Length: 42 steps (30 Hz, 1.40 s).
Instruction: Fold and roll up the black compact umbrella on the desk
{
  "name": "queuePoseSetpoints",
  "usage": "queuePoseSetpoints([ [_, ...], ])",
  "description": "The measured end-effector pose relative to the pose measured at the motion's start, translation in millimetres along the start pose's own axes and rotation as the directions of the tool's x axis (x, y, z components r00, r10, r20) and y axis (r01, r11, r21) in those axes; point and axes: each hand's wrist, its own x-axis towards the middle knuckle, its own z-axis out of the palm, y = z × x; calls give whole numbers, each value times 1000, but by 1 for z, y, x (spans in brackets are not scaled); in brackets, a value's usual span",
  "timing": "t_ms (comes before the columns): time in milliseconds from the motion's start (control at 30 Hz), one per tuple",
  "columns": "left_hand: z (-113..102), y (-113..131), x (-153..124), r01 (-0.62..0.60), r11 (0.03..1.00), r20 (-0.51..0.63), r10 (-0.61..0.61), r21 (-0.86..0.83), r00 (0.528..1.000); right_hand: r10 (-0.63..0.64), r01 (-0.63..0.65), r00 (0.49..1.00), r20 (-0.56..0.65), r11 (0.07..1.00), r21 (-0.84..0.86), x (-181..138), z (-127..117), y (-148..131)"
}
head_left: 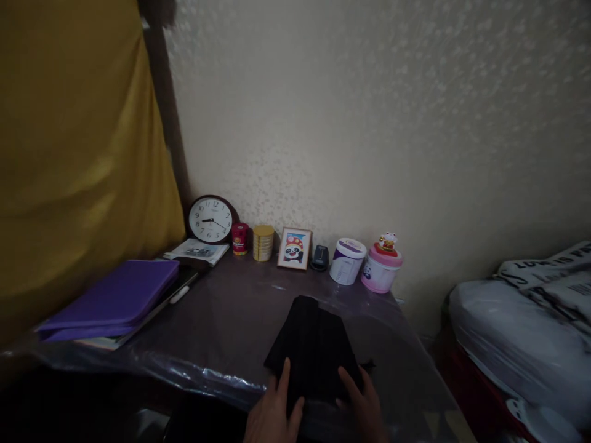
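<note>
A piece of black cloth (318,344), folded and uneven at its edges, lies on the dark table near its front edge. My left hand (274,409) rests at the cloth's near left side, index finger stretched along it and thumb spread away. On the near right side, my right hand (362,400) touches the cloth with its fingers apart. A small dark tassel-like end (368,365) sticks out beside the right fingers. Both hands appear open, and the lower parts of both are cut off by the frame.
A plastic-covered table (221,320) stands against the wall. Along its back are a clock (210,219), a red tin (239,239), a yellow container (263,243), a framed panda picture (294,248) and two tubs (348,261). Purple folders (115,295) lie left; a plastic-wrapped bundle (512,332) sits right.
</note>
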Motion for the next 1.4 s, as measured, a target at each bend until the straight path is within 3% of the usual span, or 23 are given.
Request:
queuePoseSetpoints([
  [133, 7, -5, -1, -16, 982, 88, 33, -187, 996, 47, -46, 999, -21, 998, 33, -4, 14, -6],
  [267, 15, -8, -1, 2, 965, 45, 10, -261, 999, 94, -89, 995, -25, 985, 151, -5, 35, -27],
  [367, 16, -9, 0, 2, 969, 47, 10, -247, 999, -53, 54, 998, -15, 994, 95, -5, 49, -44],
  [500, 14, -7, 1, 12, 979, 104, 10, -201, 995, -235, 238, 968, 86, 971, -28, -6, 70, -56],
  [700, 19, -4, 3, 17, 996, 95, -8, -93, 995, -352, 408, 895, 274, 895, -182, -8, 91, -58],
  [900, 20, -9, 4, 7, 982, 77, 7, -187, 997, -428, 569, 813, 395, 729, -381, -11, 96, -65],
  [1033, 23, -13, 5, 18, 959, 71, 3, -283, 997, -458, 660, 740, 493, 639, -396, -16, 94, -75],
  [1167, 22, -14, 6, 19, 936, 63, 3, -353, 998, -441, 687, 703, 558, 622, -375, -22, 88, -84],
  [1300, 15, -12, 8, -48, 916, 55, 76, -398, 996, -416, 684, 688, 595, 646, -340, -28, 81, -89],
  [1400, 12, -11, 12, -103, 898, 43, 135, -429, 990, -437, 699, 643, 629, 670, -248, -28, 73, -87],
])
